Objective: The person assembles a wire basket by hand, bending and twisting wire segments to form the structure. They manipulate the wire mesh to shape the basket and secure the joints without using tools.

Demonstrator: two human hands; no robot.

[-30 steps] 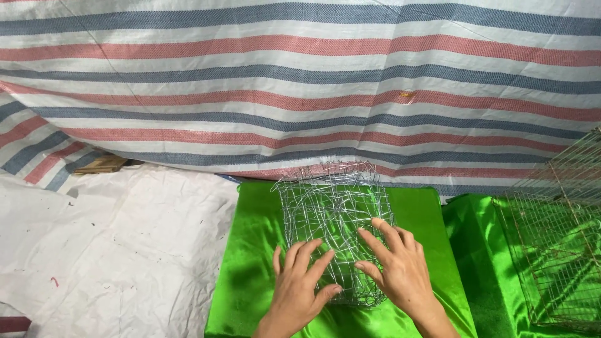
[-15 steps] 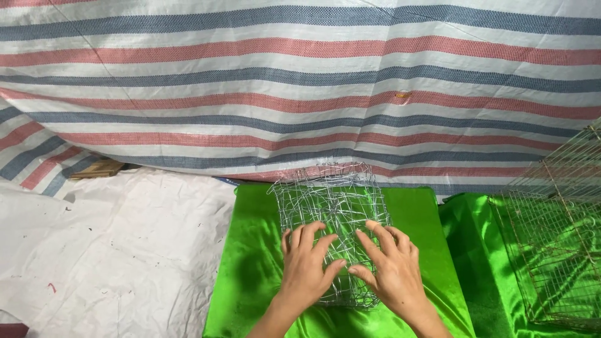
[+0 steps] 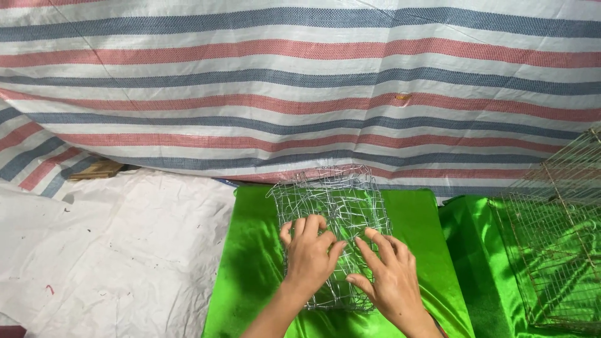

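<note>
Green cloth [image 3: 250, 275] is lying before a striped tarp [image 3: 300, 81]; both hands, left [image 3: 310, 256] and right [image 3: 388, 278], are pressing spread flat on wire mesh [image 3: 341, 200], a cage [image 3: 557, 238] standing nearby.

The place looked like a makeshift craft or cottage workshop rather than a fitted room. A striped tarpaulin [image 3: 300, 94] in red, blue and white hung across the far side as a backdrop, and a crumpled white woven sheet [image 3: 113, 250], flecked with small stains, covered the ground at the near left. Shiny green satin cloth [image 3: 250, 269] was spread as a work surface in the middle. Handmade wire goods lay about: a silvery wire mesh piece [image 3: 332, 200] on the cloth, and a wire cage [image 3: 557, 238] at the right.
</note>
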